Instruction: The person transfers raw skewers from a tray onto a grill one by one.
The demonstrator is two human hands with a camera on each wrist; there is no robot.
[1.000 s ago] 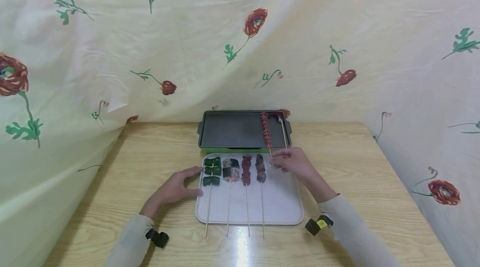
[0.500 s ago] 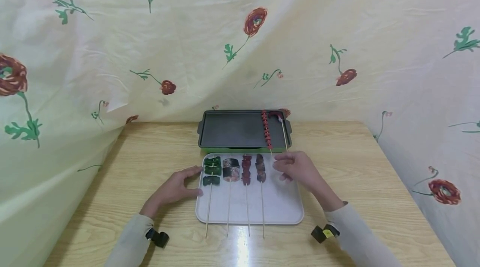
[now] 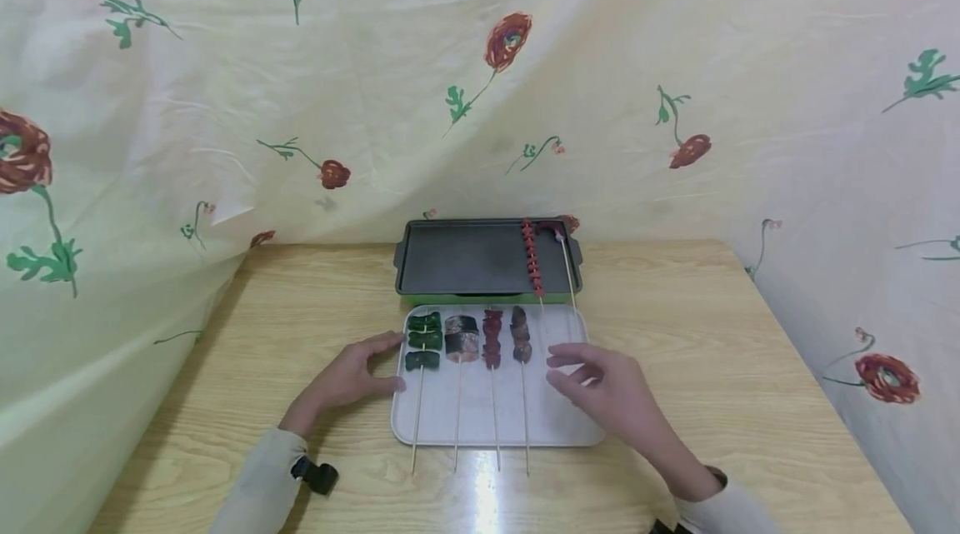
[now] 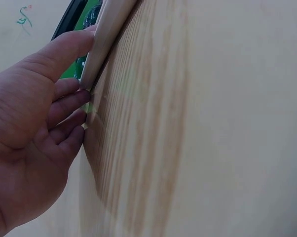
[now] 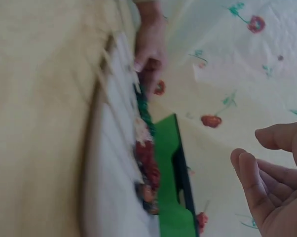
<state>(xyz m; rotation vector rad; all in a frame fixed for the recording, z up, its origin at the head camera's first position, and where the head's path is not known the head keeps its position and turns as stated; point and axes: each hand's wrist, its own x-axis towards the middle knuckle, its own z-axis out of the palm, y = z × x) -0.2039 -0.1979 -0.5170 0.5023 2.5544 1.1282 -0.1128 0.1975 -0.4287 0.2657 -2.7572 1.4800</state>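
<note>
Along the left rim of the white tray my left hand rests with thumb and fingers spread, touching the edge. My right hand hovers over the tray's right side, thumb and fingers apart and holding nothing. Side by side on the tray lie a green pepper skewer, a skewer of dark-skinned pinkish slices, a red meat skewer and a brown chunk skewer. On the black griddle behind lie a skewer of small red pieces and one with a curled dark-red piece.
The griddle has a green base and stands right behind the tray, against the flowered cloth. Stick ends from the tray overhang its front rim, above the wooden table. Griddle sticks reach over the tray's back rim.
My right hand has let go of the red-piece skewer's stick and drawn back toward me and to the right. That skewer stays on the griddle. My left hand has not moved.
</note>
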